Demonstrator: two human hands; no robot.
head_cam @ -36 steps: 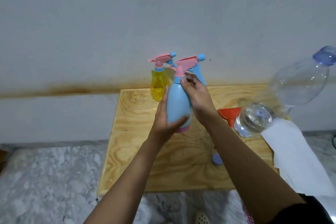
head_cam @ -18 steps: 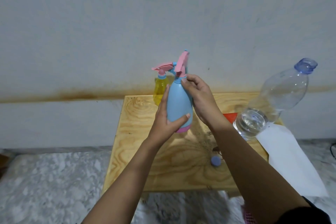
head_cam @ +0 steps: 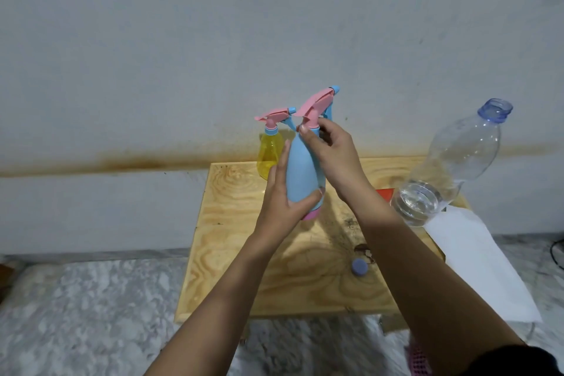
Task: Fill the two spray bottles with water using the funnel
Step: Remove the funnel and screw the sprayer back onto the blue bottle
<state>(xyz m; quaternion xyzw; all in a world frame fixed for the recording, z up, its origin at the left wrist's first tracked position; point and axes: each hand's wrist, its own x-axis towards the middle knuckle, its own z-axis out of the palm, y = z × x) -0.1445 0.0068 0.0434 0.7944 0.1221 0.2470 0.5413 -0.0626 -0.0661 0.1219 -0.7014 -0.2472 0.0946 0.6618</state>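
Left hand (head_cam: pixel 283 210) wraps blue bottle (head_cam: pixel 300 174); right hand (head_cam: pixel 335 159) pinches sprayer (head_cam: pixel 316 104) at neck. Risk: lifted bottle slips once sprayer frees.

A pale grey wall (head_cam: pixel 183 40) with a rusty stain band (head_cam: pixel 122 163) backs a plywood table (head_cam: pixel 232 253) on marbled floor (head_cam: pixel 91 314).

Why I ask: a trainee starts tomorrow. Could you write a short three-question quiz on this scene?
1. True or false: the left hand and the right hand both hold the blue spray bottle.
2. Where is the right hand's grip? A) the base B) the neck under the pink sprayer head C) the nozzle tip
3. Fill in: the clear water bottle is open; its blue ____ lies on the wooden board.
Key: 1 true; 2 B; 3 cap.
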